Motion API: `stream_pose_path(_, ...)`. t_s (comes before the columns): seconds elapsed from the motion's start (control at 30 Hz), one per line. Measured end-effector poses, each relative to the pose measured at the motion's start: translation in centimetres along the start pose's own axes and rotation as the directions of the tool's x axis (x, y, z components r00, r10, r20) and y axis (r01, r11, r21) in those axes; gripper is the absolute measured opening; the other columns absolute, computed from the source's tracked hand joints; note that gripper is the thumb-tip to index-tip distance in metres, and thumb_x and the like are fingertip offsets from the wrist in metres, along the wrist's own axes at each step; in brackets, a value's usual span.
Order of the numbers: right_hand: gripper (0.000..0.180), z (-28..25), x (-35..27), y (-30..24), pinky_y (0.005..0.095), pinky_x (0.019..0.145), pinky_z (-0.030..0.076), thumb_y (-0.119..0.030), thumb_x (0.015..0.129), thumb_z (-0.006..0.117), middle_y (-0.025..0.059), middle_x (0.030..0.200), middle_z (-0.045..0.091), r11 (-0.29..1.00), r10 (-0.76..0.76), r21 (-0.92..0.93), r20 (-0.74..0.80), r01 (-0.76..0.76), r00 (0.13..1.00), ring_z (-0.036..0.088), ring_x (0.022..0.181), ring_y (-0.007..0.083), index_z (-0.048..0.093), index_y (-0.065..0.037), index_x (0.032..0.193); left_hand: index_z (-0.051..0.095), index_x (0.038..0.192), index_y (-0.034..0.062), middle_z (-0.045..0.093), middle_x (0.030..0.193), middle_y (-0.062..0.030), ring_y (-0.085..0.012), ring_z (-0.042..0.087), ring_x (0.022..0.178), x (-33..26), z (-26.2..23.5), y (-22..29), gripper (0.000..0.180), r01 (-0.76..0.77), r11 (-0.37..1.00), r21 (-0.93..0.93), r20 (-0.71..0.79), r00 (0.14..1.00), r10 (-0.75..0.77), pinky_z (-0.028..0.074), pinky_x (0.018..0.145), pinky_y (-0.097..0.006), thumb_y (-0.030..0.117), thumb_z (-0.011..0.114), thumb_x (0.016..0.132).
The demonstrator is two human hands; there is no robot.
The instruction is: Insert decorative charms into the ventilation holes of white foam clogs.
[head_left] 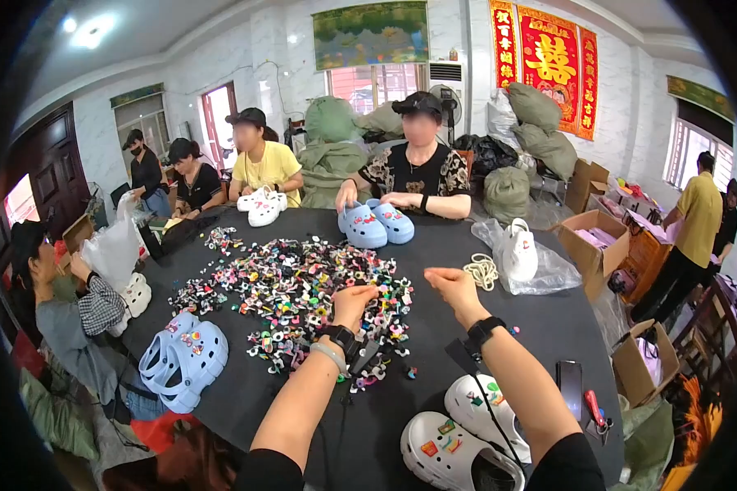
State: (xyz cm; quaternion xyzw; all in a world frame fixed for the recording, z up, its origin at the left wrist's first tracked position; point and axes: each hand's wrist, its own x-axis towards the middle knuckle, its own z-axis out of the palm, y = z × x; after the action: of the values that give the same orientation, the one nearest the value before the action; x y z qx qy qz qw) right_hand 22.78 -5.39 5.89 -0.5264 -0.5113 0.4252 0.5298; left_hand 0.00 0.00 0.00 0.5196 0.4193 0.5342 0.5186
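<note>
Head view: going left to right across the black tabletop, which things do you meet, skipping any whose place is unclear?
Light-blue clogs → wearer's left hand → right hand → white clog by the clear plastic → black smartphone → red-handled tool.

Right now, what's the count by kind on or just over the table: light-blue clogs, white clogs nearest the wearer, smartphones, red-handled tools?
Light-blue clogs: 4
White clogs nearest the wearer: 2
Smartphones: 1
Red-handled tools: 1
Total: 8
</note>
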Motion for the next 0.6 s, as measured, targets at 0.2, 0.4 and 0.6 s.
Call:
stream_pose_path(0.2, 0.019, 0.8, -1.3, 0.1, 0.0196, 0.066, 0.044, -0.009, 0.085, 0.072, 0.0009, 0.083, 0.069, 0.979, -0.146, 0.123, -0.136, 0.163, 0.98, 0.056, 0.073, 0.0053, 0.073, 0.0, 0.101, 0.071, 0.103, -0.0035, 0.072, 0.094, -0.008, -0.0125, 0.066, 0.087, -1.2, 4.1, 2.4, 0.022, -0.08, 0.996, -0.031, 0.037, 0.996, 0.081, 0.049, 0.081, -0.024, 0.009, 0.071, 0.085)
stream_pose_path(0.4, 0.018, 1.6, -1.2, 0.8, 0.0195, 0.065, 0.044, -0.009, 0.085, 0.072, 0.0017, 0.084, 0.069, 0.976, -0.026, 0.21, -0.136, 0.054, 0.99, 0.056, 0.073, 0.0055, 0.073, 0.001, 0.099, 0.073, 0.096, -0.0042, 0.072, 0.088, -0.0085, -0.012, 0.065, 0.079, -1.2, 6.4, 2.9, 0.016, -0.112, 0.992, -0.049, 0.084, 0.99, 0.116, 0.05, 0.073, -0.024, 0.006, 0.071, 0.083)
stream_pose_path(0.6, 0.015, 0.8, -0.6, 2.0, 0.0195, 0.048, 0.033, -0.011, 0.084, 0.073, -0.0016, 0.077, 0.065, 0.965, 0.075, 0.258, -0.145, -0.036, 0.987, 0.047, 0.056, 0.0028, 0.074, -0.002, 0.096, 0.072, 0.099, -0.0046, 0.072, 0.091, -0.0093, -0.0119, 0.066, 0.083, -1.1, 7.1, 2.4, 0.018, -0.089, 0.995, -0.052, 0.094, 0.991, 0.094, 0.05, 0.078, -0.024, 0.007, 0.07, 0.085)
